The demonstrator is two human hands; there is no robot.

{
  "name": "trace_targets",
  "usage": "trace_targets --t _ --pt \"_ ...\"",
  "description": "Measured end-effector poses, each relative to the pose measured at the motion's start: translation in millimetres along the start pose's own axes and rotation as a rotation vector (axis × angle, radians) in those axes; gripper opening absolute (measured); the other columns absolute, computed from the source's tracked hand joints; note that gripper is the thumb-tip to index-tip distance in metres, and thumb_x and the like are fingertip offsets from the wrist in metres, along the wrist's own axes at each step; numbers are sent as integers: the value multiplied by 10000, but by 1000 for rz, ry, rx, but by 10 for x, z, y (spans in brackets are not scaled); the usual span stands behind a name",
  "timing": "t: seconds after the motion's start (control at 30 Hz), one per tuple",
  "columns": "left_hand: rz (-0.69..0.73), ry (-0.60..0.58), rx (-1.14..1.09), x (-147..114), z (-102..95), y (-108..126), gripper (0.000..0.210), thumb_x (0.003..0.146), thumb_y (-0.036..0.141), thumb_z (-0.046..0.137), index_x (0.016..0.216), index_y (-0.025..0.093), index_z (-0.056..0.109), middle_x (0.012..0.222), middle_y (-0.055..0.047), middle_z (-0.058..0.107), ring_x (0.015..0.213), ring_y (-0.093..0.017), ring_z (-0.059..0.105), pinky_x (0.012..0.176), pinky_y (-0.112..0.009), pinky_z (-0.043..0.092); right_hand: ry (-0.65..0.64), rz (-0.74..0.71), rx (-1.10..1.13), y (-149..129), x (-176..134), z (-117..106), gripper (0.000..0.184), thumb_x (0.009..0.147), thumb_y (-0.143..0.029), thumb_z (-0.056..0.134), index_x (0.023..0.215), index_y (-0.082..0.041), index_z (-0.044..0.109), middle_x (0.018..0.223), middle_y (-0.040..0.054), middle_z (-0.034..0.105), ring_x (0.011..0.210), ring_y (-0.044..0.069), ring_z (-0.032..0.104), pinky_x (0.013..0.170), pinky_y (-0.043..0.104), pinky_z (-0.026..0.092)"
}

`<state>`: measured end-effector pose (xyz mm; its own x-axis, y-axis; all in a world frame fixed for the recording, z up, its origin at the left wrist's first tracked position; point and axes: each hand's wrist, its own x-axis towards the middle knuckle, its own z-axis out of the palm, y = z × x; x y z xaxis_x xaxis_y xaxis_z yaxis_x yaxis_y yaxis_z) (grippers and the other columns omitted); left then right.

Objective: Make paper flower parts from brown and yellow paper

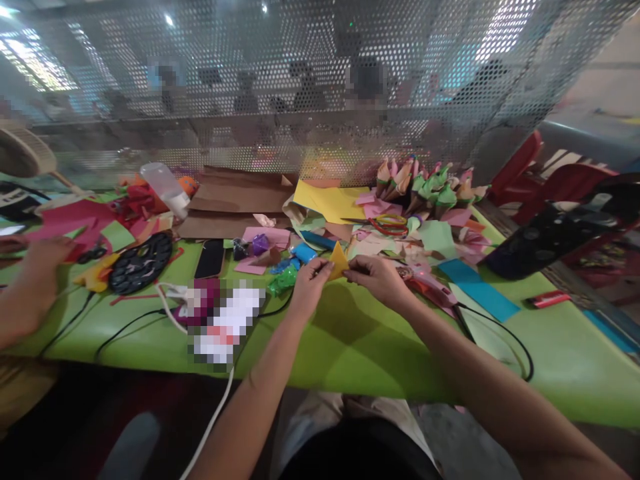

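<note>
A small piece of yellow paper (339, 260), folded to a point at its top, is held up over the green table (345, 347). My left hand (314, 277) pinches its left edge between thumb and fingers. On its other side, the fingertips of my right hand (375, 277) close on the lower right edge. Just right of my right hand lies a red and grey glue gun (433, 287) with a black cord. Crumpled green foil (284, 279) and blue foil (303, 253) sit left of my left hand.
Scissors (387, 224), yellow sheets (330, 200) and brown card (240, 193) lie behind. Paper cones (430, 183) stand at back right. A black bottle (540, 243), blue strip (480, 289) and red lighter (549, 299) are right. Left are a phone (209, 259), a cabled power strip and another person's arm (30, 293).
</note>
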<state>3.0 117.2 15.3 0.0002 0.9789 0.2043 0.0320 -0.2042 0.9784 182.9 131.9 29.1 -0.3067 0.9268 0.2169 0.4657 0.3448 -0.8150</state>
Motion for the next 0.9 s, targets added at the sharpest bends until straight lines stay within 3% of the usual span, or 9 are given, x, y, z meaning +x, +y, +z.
trace_targets --t 0.17,0.4,0.63,0.9 --pt "37 35 17 -3 0 25 356 790 538 703 758 188 642 670 25 567 638 -129 461 617 -248 372 -38 -38 -73 -49 -18 -10 166 788 -347 618 705 -204 616 607 -15 605 594 150 535 584 258 357" --pt "22 72 -17 -4 -9 20 366 798 538 705 721 192 612 619 43 501 608 -118 430 589 -238 356 -72 -11 11 -42 -25 47 284 817 -460 608 696 -204 591 627 -1 609 600 151 508 583 260 350" --pt "42 74 -18 -42 -6 54 337 824 523 686 760 192 672 703 10 600 681 -142 516 655 -253 423 -118 -10 -4 -3 -36 40 232 778 -398 624 654 -210 568 575 -34 535 588 142 483 573 262 336" --pt "-38 128 -175 -24 -9 -2 339 777 512 723 735 187 636 631 34 574 565 -114 540 574 -239 464 47 109 269 41 -11 94 301 746 -504 683 735 -209 628 663 -5 608 644 164 547 624 295 431"
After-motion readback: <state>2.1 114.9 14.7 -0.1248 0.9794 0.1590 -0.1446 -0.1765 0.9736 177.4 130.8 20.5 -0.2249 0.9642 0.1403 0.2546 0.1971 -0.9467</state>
